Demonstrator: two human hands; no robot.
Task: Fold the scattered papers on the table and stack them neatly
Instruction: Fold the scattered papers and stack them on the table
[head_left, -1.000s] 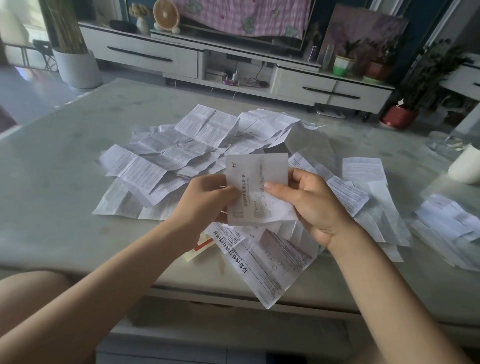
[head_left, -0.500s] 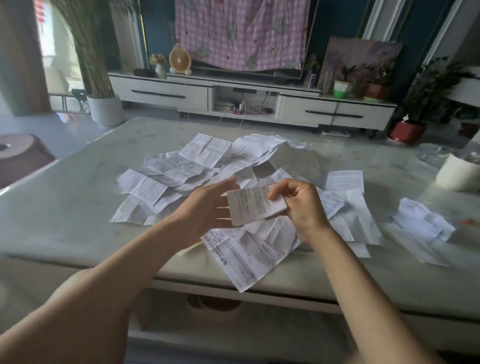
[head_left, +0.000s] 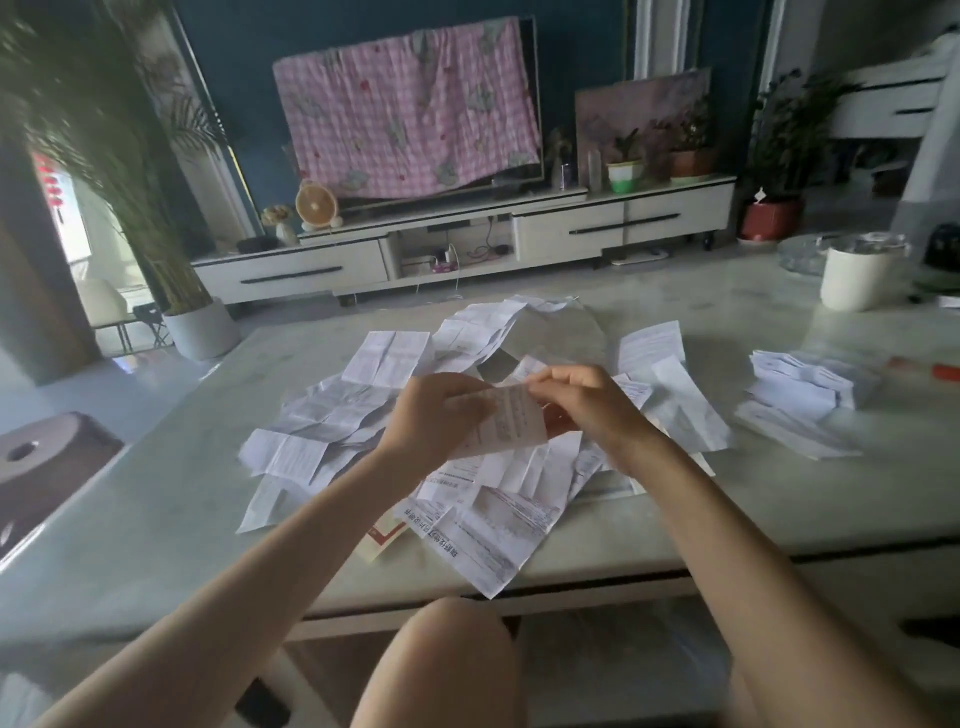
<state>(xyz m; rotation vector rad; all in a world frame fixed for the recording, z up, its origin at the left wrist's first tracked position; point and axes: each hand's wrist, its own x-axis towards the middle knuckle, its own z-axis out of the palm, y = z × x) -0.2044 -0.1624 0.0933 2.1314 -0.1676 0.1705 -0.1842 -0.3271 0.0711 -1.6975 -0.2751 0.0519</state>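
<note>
A small printed paper slip (head_left: 511, 423) is held up above the table between both hands. My left hand (head_left: 434, 415) grips its left edge and my right hand (head_left: 582, 402) pinches its top right edge. Under the hands lies a loose spread of creased white papers (head_left: 363, 410) across the middle of the pale marble table (head_left: 156, 499). One long printed sheet (head_left: 498, 535) hangs over the near table edge. A small pile of folded papers (head_left: 802, 395) sits on the table to the right.
A white cylindrical container (head_left: 860, 278) stands at the far right of the table, with a glass dish (head_left: 810, 252) behind it. A red and cream card (head_left: 382, 538) pokes out beneath the papers near the front edge. My bare knee (head_left: 452, 660) shows below the table.
The camera has tilted up, showing more of the room. My left hand, open beside the slip before, now grips it. The slip has been turned more upright between both hands.
</note>
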